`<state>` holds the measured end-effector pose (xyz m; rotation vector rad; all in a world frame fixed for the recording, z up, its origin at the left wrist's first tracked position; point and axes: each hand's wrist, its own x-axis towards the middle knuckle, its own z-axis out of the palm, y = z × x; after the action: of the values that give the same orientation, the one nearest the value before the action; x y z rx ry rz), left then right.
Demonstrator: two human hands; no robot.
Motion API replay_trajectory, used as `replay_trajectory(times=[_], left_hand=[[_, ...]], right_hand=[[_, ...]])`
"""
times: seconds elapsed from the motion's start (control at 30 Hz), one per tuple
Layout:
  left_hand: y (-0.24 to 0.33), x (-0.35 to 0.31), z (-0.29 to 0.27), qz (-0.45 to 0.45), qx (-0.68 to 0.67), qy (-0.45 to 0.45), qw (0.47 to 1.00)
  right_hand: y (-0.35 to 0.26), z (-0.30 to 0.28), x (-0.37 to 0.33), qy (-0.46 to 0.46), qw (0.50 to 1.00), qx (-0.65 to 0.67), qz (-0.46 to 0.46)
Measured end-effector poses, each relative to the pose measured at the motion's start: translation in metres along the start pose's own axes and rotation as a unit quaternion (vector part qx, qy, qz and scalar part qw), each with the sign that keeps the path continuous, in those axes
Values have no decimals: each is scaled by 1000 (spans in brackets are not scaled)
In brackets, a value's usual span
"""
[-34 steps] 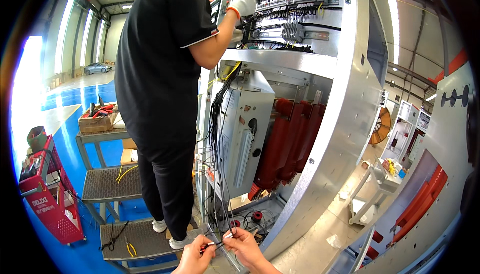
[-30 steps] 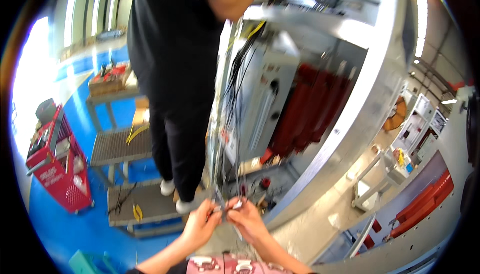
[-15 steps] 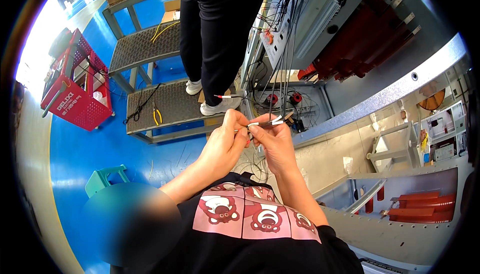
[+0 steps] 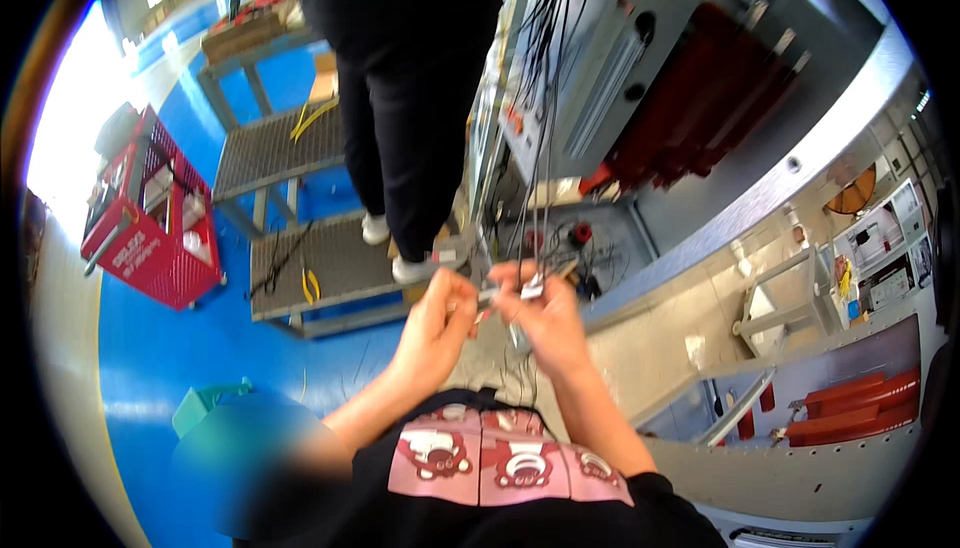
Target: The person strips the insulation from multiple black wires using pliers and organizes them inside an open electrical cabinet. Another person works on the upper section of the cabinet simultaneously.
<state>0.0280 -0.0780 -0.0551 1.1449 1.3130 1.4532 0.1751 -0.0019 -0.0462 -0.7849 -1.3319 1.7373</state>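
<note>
Both my hands are held up in front of my chest, slightly smeared by motion. With thumb and fingers pinched, my right hand (image 4: 552, 328) holds dark wires with white marker sleeves (image 4: 533, 289). The wires run up from it toward the hanging bundle (image 4: 553, 33) in the cabinet. My left hand (image 4: 430, 333) is closed just to the left, its fingertips bent toward the right hand. What it pinches is too blurred to make out. A small red-and-white wire end (image 4: 484, 317) shows between the two hands.
Ahead, a person in dark trousers (image 4: 405, 138) stands on metal steps (image 4: 350, 273); yellow-handled pliers (image 4: 311, 286) lie there. An open cabinet (image 4: 690, 78) with dark red parts rises right. A red cart (image 4: 150, 238) and green stool (image 4: 200, 408) stand left. A grey trolley (image 4: 785, 298) is right.
My hands have moved slightly apart and sit lower in the picture. The view has shifted, so the steps and cart appear lower. The right hand still holds the wires.
</note>
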Motion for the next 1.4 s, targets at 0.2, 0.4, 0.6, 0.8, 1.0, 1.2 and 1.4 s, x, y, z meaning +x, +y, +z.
replay_trajectory(times=[0.2,0.4,0.6,0.8,1.0,1.2,1.4], left_hand=[[-1,1,3,23,113,-6,993],[7,7,9,-25,-16,-45,999],[1,7,17,-6,-22,-21,1000],[0,9,19,-7,-60,-7,998],[12,17,11,-71,-1,-60,996],[-4,17,25,40,34,-39,998],[12,15,23,-41,-13,-26,999]], right_hand=[[11,-6,0,-17,999,-32,21],[2,-3,-5,22,1000,14,-11],[6,-7,-7,49,996,59,-49],[3,-13,-2,73,991,95,-60],[-2,-9,-4,49,995,47,-74],[5,-18,-5,69,995,64,-37],[8,-17,5,7,999,48,-23]])
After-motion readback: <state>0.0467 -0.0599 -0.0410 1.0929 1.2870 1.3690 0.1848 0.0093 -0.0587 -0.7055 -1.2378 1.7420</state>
